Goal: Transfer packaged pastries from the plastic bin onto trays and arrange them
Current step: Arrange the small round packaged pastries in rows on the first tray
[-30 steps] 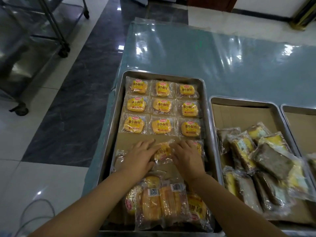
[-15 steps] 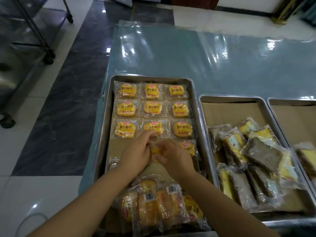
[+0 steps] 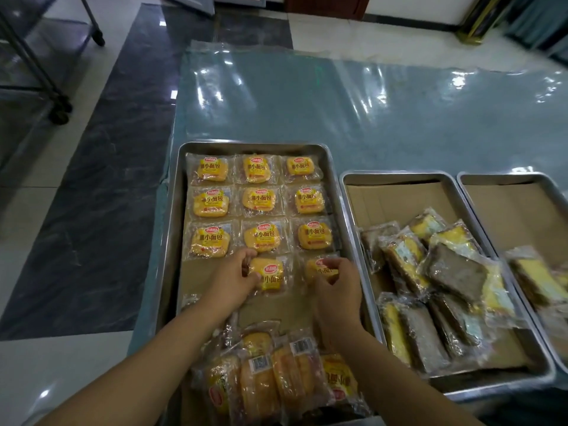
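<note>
A metal tray [image 3: 173,229] lined with cardboard holds three neat rows of yellow packaged small breads [image 3: 260,198]. A fourth row has two packs. My left hand [image 3: 235,276] pinches the left edge of the middle pack [image 3: 270,276]. My right hand [image 3: 336,285] holds the right-hand pack [image 3: 319,267], which its fingers partly hide. A loose pile of the same yellow packs [image 3: 270,379] lies at the tray's near end, between my forearms. No plastic bin is in view.
A second tray [image 3: 350,192] to the right holds a heap of wrapped cake slices [image 3: 442,272]. A third tray [image 3: 504,176] at the far right holds more slices [image 3: 534,281]. The table [image 3: 338,103] has a shiny plastic cover. A wheeled rack [image 3: 58,109] stands on the floor at left.
My hands have moved apart from one pack in the middle: the left now holds the middle pack, the right a pack further right. The camera view has shifted left.
</note>
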{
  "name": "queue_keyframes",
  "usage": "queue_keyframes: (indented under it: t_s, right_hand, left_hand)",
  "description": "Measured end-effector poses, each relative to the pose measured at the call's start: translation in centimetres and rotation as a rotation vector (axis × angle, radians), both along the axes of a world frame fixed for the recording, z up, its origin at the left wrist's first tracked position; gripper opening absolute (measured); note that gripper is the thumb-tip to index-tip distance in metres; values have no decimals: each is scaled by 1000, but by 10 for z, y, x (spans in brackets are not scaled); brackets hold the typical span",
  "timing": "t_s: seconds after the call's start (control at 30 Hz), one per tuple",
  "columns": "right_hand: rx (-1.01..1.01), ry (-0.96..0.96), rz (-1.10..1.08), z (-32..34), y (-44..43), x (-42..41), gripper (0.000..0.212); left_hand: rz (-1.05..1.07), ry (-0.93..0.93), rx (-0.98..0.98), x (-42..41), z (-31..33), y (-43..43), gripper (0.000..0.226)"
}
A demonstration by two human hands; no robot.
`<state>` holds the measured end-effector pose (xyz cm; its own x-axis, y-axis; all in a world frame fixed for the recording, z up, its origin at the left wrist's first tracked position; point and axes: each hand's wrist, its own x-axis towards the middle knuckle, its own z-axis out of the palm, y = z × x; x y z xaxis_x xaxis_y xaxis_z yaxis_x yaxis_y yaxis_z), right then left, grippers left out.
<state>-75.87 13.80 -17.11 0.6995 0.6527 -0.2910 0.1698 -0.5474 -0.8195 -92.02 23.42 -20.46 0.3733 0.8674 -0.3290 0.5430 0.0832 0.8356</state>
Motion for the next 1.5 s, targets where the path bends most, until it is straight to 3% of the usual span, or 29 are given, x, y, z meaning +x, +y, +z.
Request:
queue_keyframes:
  t_s: [0.13, 0.23, 0.33, 0.4, 0.5, 0.63, 0.73, 0.83, 1.07, 1.2, 1.3, 1.43, 1.5]
  right_hand:
    - [-148, -584, 469, -14, -3, 21, 28]
    - [-233, -736, 657, -18, -3, 23, 34]
    - [-226, -702, 657, -19, -2, 25, 35]
    - [-210, -687, 642, -19, -1, 24, 34]
    - [-157, -667, 560, -19, 1, 19, 30]
    - [-111, -649, 498, -17, 0, 9, 23]
    - [-86, -639, 513, -13, 0, 0, 18]
    - [-65, -628, 521, -9, 1, -9, 16]
    - [-6, -545, 588, 1, -1, -30, 17]
    - [24, -385, 665, 17, -3, -38, 33]
    - [197, -373, 719, 26, -4, -40, 50]
    - [381, -15, 442, 41, -6, -15, 23]
    - [390, -27, 332, 45, -11, 11, 15]
  left_hand:
    - [-45, 62, 55, 5, -9, -2, 43]
    - [-76, 206, 202, 7, -9, -4, 46]
    - [-123, 307, 297, -1, -4, 2, 41]
    - [-119, 255, 230, -14, 3, 9, 18]
    - [-122, 258, 194, -41, 11, 16, 16]
    - [-447, 570, 315, -66, 18, 14, 12]
    - [-590, 673, 319, -69, 18, 14, 14]
    - [-602, 633, 238, -71, 17, 16, 7]
    - [-638, 472, 83, -69, 49, 32, 18]
    - [-705, 498, 275, -44, 99, 40, 15]
    - [-706, 465, 427, -10, 132, 38, 21]
    - [-660, 371, 517, 44, 154, 23, 17]
    - [-602, 288, 521, 72, 156, 15, 9]
